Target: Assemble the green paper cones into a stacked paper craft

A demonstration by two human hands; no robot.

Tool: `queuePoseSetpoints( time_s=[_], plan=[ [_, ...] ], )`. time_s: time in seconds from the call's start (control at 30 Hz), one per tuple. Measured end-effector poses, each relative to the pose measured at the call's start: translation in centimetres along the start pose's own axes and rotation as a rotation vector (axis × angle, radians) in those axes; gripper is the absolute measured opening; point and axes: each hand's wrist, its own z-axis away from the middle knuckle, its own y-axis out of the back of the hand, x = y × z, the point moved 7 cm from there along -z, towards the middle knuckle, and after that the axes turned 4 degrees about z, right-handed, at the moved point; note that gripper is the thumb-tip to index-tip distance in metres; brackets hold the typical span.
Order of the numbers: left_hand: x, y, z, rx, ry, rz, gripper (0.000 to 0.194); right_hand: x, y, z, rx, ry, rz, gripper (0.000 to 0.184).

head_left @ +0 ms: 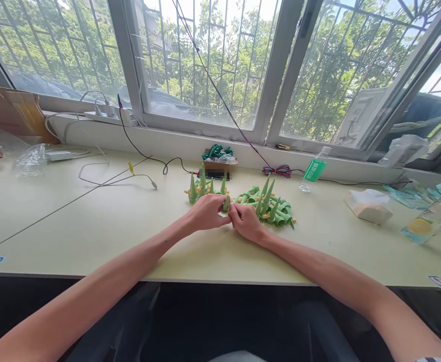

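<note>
Both hands meet over the table's middle. My left hand point(208, 212) is closed around a small green cone point(225, 204), its pointed tip up between thumb and fingers. Pressed close beside it, my right hand point(247, 219) has its fingers pinched together at the cone's right side; what they grip is hidden. A loose pile of green cones point(266, 196) with small yellow-orange pieces lies just behind and right of my right hand. Behind my left hand, several more green cones point(193, 190) stand upright, with yellow-orange bits around their bases.
Behind the cones sits a small box point(216, 171) with dark green material. A plastic bottle point(313, 170) and coiled cable point(277, 171) lie further back right. A tissue pack point(368, 206) and clear packaging point(424, 223) are at right. A white cable point(130, 177) crosses the left side.
</note>
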Motion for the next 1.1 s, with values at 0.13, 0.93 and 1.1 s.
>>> queuePoseSetpoints(
  time_s=[0.13, 0.93, 1.1],
  plan=[
    [-0.14, -0.11, 0.06, -0.014, 0.004, -0.004, 0.030, 0.04, -0.11, -0.02, -0.019, 0.001, 0.008, 0.042],
    [0.09, 0.10, 0.02, -0.003, -0.003, 0.016, 0.025, -0.32, 0.18, 0.03, -0.013, 0.002, 0.006, 0.042],
    [0.03, 0.05, 0.05, -0.008, -0.001, 0.018, 0.026, -0.32, 0.21, 0.05, -0.008, -0.003, 0.007, 0.042]
  ],
)
